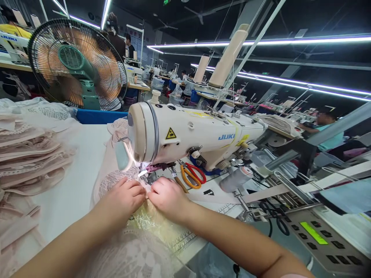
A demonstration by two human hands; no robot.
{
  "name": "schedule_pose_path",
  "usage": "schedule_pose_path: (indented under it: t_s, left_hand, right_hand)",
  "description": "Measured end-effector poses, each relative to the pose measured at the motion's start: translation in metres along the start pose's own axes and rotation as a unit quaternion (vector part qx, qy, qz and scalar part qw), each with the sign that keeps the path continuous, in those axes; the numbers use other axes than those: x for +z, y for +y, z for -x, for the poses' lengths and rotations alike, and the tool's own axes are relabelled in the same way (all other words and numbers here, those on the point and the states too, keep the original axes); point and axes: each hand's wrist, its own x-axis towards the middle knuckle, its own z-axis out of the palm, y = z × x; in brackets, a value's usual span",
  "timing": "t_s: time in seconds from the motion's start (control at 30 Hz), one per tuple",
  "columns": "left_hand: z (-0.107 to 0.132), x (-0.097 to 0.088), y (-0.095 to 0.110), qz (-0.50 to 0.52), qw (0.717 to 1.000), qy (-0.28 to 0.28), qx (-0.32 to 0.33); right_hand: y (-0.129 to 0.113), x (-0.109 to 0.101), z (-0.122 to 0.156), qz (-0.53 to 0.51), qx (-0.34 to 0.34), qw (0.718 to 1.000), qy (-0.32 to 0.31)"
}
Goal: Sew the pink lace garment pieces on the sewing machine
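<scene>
Both hands are at the needle area of a white sewing machine (185,131). My left hand (124,197) presses on pale pink lace fabric (116,181) just left of the presser foot (150,177), its fingers curled together on the cloth. My right hand (168,197) pinches the fabric's edge right in front of the foot, thumb towards the left hand. More lace (130,255) hangs down towards me below the hands. The exact fold between the fingertips is hidden.
Stacked pink lace pieces (29,154) lie on the left. Orange- and red-handled scissors (193,175), a grey thread cone (237,177) and a black blade (208,192) sit right of the needle. A large fan (78,65) stands behind; a control panel (315,235) is at lower right.
</scene>
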Motion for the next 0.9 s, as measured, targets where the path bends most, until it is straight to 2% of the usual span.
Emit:
schedule_pose_path:
  t_s: [0.23, 0.37, 0.47, 0.67, 0.9]
  left_hand:
    - [0.001, -0.002, -0.005, -0.026, 1.000, 0.000, -0.017]
    - [0.001, -0.005, -0.006, -0.040, 0.999, -0.012, -0.020]
    - [-0.001, -0.006, -0.008, -0.046, 0.998, -0.029, -0.018]
    - [-0.005, -0.010, -0.010, -0.068, 0.996, -0.028, -0.042]
    - [-0.003, -0.006, -0.019, -0.093, 0.994, -0.007, -0.062]
  right_hand:
    - [-0.001, 0.005, -0.001, -0.001, 0.019, 0.999, 0.034]
    - [-0.001, 0.004, 0.002, -0.011, 0.020, 0.999, 0.032]
    - [-0.001, 0.002, 0.003, -0.032, 0.038, 0.999, 0.009]
    - [-0.004, -0.003, 0.000, -0.068, 0.063, 0.993, -0.076]
    - [-0.004, -0.004, -0.001, -0.079, 0.068, 0.990, -0.094]
